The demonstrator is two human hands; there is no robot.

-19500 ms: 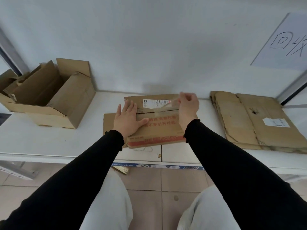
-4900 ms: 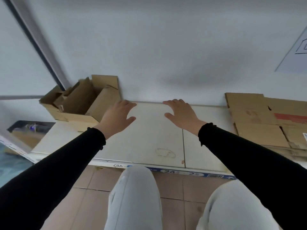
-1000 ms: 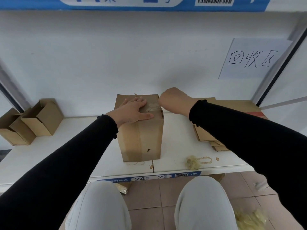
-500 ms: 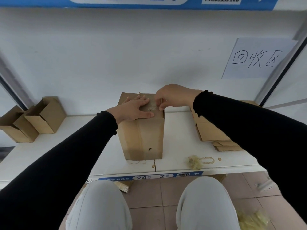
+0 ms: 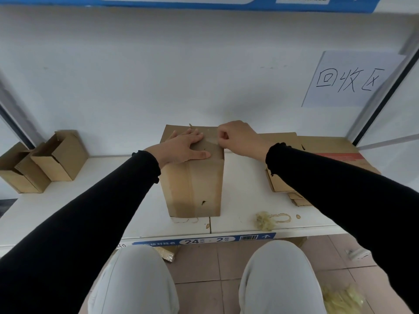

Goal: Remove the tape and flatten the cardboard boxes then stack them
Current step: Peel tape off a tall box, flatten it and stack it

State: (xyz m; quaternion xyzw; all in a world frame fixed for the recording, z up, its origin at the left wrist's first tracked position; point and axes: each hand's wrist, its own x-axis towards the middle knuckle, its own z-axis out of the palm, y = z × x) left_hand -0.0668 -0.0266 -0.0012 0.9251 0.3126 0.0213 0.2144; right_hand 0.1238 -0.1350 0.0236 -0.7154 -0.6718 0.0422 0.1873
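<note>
My left hand (image 5: 186,147) lies flat and spread on top of the tall box (image 5: 193,175), which stands upright in the middle of the white shelf (image 5: 95,207), and holds it down. My right hand (image 5: 235,138) is curled up at the top right edge of the box, and its fingers pinch the end of the clear tape (image 5: 209,141) there. So I think I am just starting to pull the tape off this box; it is not flat yet. On my right lies a pile of flat boxes (image 5: 317,155); those look done, but I cannot count the sheets. On my left two open boxes (image 5: 38,164) wait side by side, touching. That makes three boxes left to flatten and stack. One ball of old tape (image 5: 264,220) sits near the front of the shelf, and more tape lies on the floor (image 5: 342,300).
</note>
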